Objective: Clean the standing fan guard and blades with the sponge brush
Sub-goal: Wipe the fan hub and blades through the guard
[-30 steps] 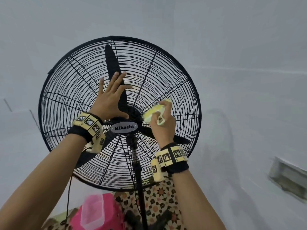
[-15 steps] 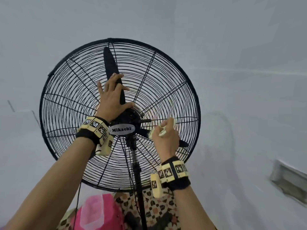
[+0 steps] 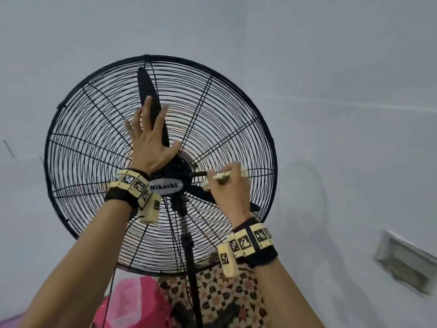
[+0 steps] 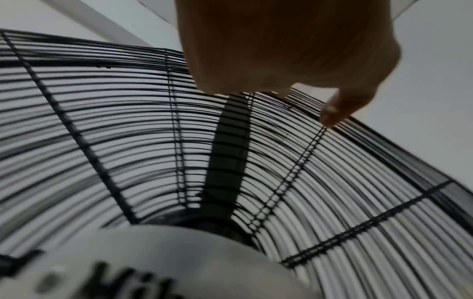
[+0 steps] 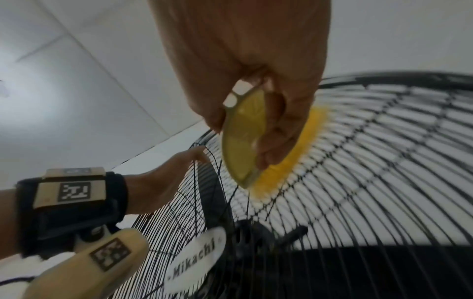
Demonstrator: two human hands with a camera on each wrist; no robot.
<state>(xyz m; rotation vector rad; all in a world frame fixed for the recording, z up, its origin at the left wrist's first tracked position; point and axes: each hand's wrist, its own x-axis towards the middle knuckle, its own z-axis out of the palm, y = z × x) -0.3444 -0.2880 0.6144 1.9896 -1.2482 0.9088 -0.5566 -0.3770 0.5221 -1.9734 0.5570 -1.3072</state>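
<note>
Black wire guard (image 3: 78, 147) fills head view; left hand (image 3: 149, 140) flat on it above hub, fingers straight & spread, over upright blade (image 3: 146, 91). Right hand (image 3: 230, 188) grips brush (image 3: 221, 178) right of hub.
L wrist: thumb tip touches wires.
R wrist: fingers clamped on brush, yellow bristles (image 5: 302, 149) against guard.

1. Fan guard (image 3: 78, 143) and blades (image 3: 147, 91): black.
2. Badge (image 3: 166, 185): white, black lettering.
3. Sponge brush (image 5: 243, 141): yellow-green body, brighter yellow bristles, though blurred.
4. Near, low left: pink container (image 3: 132, 301).
5. Beside it: brown-and-cream patterned cloth (image 3: 227, 294).
</note>
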